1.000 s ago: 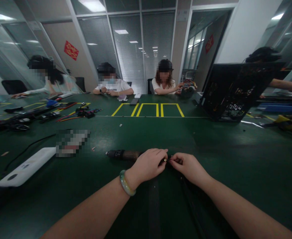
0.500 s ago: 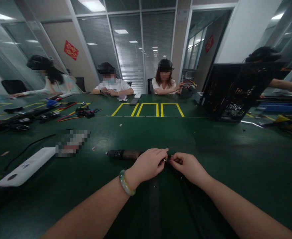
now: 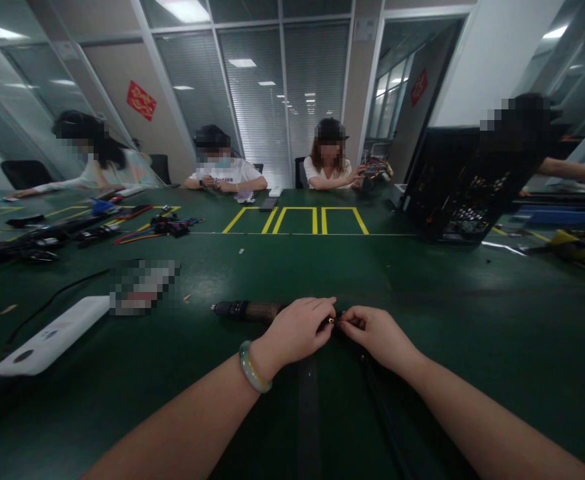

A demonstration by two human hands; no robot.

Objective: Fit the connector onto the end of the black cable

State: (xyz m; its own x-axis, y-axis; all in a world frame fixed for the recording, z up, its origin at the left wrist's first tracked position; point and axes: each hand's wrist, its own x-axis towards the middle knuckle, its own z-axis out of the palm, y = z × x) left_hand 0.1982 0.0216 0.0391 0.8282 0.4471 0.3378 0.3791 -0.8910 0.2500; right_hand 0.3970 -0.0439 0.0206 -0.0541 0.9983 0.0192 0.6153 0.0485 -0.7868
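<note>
Lower centre: left hand curled over dark cylindrical tool; right hand pinches small metal piece at its end; fitting apparently in hand, fine steady alignment required

Left hand, right hand at dark tool

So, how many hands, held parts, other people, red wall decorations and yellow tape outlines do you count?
Hands: 2, left hand, right hand
Dark cylindrical part under the left hand: 1
Other people: 4
Red wall decorations: 2
Yellow tape outlines: 3
Total: 12
</note>
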